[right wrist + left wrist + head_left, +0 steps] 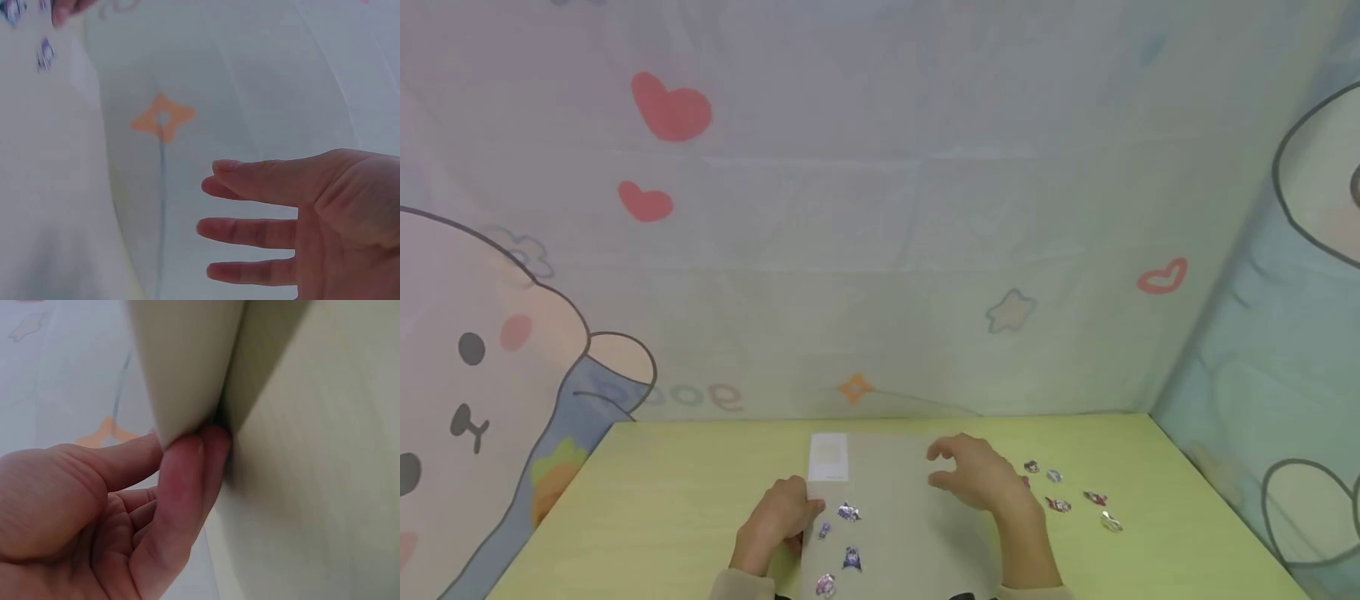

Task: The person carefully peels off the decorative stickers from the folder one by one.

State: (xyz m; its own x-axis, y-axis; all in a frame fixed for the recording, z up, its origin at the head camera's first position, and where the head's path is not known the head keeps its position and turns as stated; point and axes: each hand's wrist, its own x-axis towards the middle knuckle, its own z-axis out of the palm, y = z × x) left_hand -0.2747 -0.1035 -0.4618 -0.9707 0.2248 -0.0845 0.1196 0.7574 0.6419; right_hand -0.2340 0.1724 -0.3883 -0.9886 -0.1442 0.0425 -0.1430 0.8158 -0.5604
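A pale flat board (895, 517) lies at the front middle of the table, with a white card (829, 457) at its far left corner. Along its left side are several small shiny stickers, among them a purple one (852, 558) and a pink one (826, 585). My left hand (778, 517) pinches the board's left edge, thumb on top; in the left wrist view its fingers (181, 487) reach under the board's edge (181, 369). Over the board's far right part hovers my right hand (973, 471), its fingers spread from the thumb and nothing between them.
More small stickers lie loose on the yellow-green table (700, 475) to the right of the board, including a red one (1058, 505) and a silvery one (1111, 522). A printed cloth (880, 250) hangs behind the table's far edge and along its right side.
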